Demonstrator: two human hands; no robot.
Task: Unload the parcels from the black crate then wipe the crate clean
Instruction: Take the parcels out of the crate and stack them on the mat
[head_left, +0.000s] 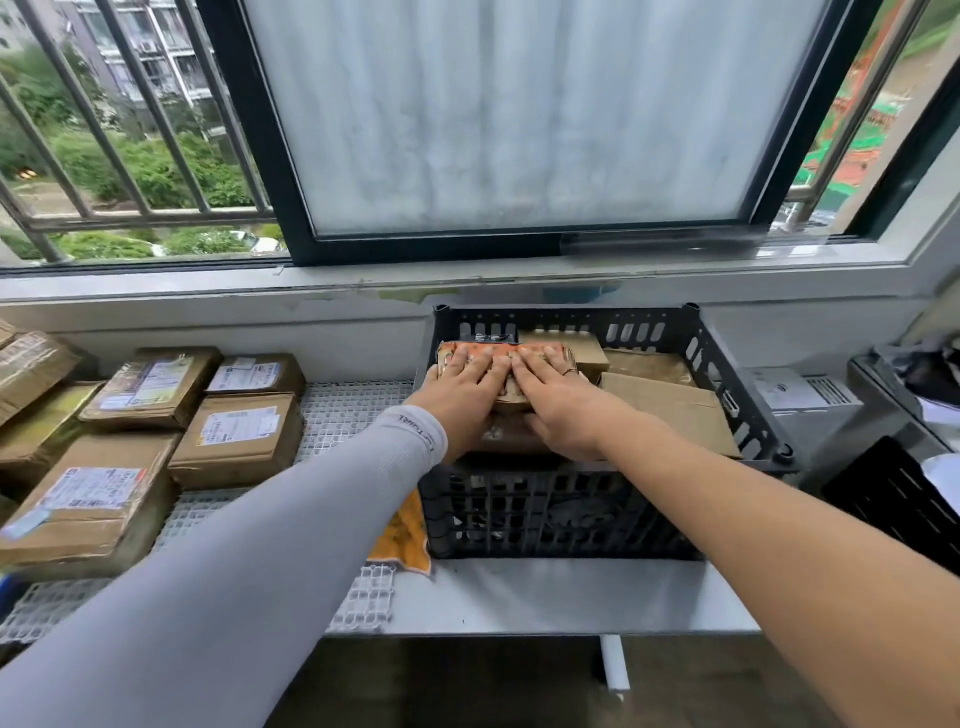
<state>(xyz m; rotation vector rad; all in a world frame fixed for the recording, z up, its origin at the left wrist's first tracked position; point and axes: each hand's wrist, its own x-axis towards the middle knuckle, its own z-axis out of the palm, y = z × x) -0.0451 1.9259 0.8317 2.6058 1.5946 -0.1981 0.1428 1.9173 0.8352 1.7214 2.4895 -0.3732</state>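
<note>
The black crate (561, 512) stands on the table under the window, with several brown parcels inside. Both hands lie side by side on the top parcel (540, 346), which is wrapped in orange-patterned tape at the crate's back left. My left hand (465, 387) lies fingers forward across its top, thumb at the parcel's left edge. My right hand (558, 400), wearing a ring, covers the right half, and its thumb tucks under the near edge. Flat cardboard parcels (670, 410) fill the crate's right side. An orange cloth (405, 540) lies against the crate's left front corner.
Several labelled brown parcels (239, 434) lie on a white mesh mat (353, 410) to the left of the crate. A grey device (800, 400) and another black crate (893, 504) sit to the right. The table's front edge (545, 618) runs below the crate.
</note>
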